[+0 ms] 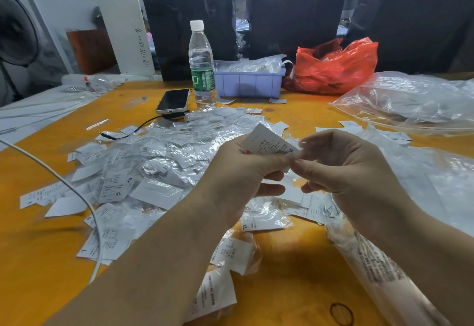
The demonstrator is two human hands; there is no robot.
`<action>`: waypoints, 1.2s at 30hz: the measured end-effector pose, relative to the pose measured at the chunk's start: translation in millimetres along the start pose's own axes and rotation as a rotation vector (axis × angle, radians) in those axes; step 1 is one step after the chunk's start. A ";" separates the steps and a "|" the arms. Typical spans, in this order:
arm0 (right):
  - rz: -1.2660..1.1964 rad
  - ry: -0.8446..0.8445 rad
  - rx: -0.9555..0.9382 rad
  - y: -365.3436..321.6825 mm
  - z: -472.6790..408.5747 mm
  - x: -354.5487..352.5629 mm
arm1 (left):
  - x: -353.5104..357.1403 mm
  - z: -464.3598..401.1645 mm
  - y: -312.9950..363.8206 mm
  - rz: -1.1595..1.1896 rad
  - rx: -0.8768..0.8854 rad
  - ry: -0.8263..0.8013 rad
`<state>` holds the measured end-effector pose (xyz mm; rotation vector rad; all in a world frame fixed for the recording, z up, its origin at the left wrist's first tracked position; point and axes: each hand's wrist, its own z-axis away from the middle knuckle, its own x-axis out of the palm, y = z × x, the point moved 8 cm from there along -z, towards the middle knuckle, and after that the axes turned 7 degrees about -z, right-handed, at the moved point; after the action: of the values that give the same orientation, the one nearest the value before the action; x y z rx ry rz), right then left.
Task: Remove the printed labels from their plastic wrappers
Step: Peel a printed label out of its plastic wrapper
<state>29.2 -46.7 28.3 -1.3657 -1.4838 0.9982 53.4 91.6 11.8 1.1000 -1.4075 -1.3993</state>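
Above the middle of the orange table [46, 261], my left hand [241, 171] grips a white printed label [266, 141] marked M, still partly in its clear wrapper. My right hand [343, 169] pinches the label's right edge between thumb and forefinger, the other fingers curled. A wide pile of wrapped labels [159, 161] with size marks such as XS and XL covers the table under and left of my hands. More wrapped labels [230, 251] lie near my forearms.
A water bottle [202, 69], a phone [173, 101] with a black cable, a lilac bin [248, 82] and a red plastic bag [333, 66] stand at the back. Large clear plastic bags [410, 100] lie on the right. A white cable [64, 184] crosses the left side.
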 end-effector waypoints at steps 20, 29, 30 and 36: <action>-0.024 -0.054 -0.006 -0.4 -0.1 5.5 | 9.9 0.9 -12.7 0.135 -0.122 -0.090; -0.083 0.023 0.087 9.0 -3.4 -3.4 | -13.1 -3.2 4.2 -0.108 0.038 0.060; -0.094 0.032 0.086 9.1 -3.2 -4.4 | -10.5 -2.2 4.2 -0.112 0.043 0.041; -0.107 0.045 0.086 9.1 -3.4 -6.9 | -0.7 -0.5 2.5 -0.160 0.055 -0.027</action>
<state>35.4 -52.9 20.2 -1.2266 -1.4486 0.9468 54.0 92.1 14.3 1.2571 -1.4097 -1.5007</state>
